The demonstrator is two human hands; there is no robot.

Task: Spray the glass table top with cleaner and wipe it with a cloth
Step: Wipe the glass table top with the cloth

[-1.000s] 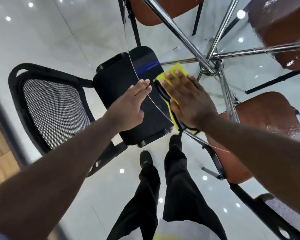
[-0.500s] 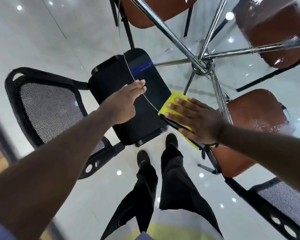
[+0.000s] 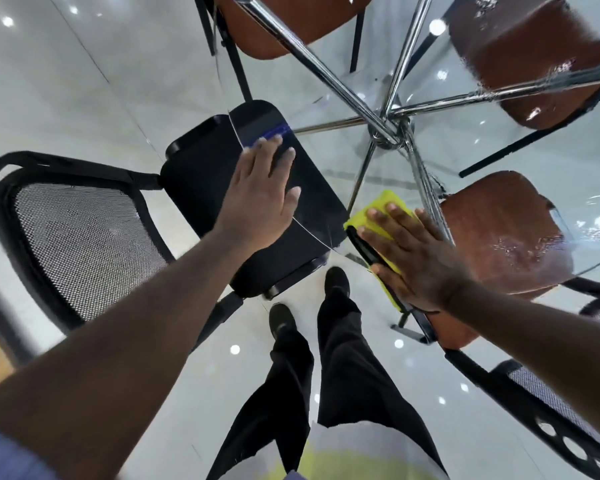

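The round glass table top point(image 3: 326, 161) fills the upper right, its curved edge running from top centre down past both hands. My right hand point(image 3: 416, 258) lies flat with straight fingers on a yellow cloth point(image 3: 385, 206), pressing it onto the glass near the near edge. My left hand point(image 3: 260, 195) lies flat with spread fingers on the glass edge, above the black chair seat. Wet streaks show on the glass at the right point(image 3: 520, 247). No spray bottle is in view.
Chrome table legs point(image 3: 388, 133) meet at a hub under the glass. A black mesh chair point(image 3: 84, 237) stands at the left, brown chairs point(image 3: 499, 216) show through the glass, another black chair point(image 3: 534, 403) at lower right. My shoes point(image 3: 336, 278) stand on the glossy white floor.
My right hand slid the cloth along the near edge toward the right. My left hand moved forward and flattened onto the glass edge.
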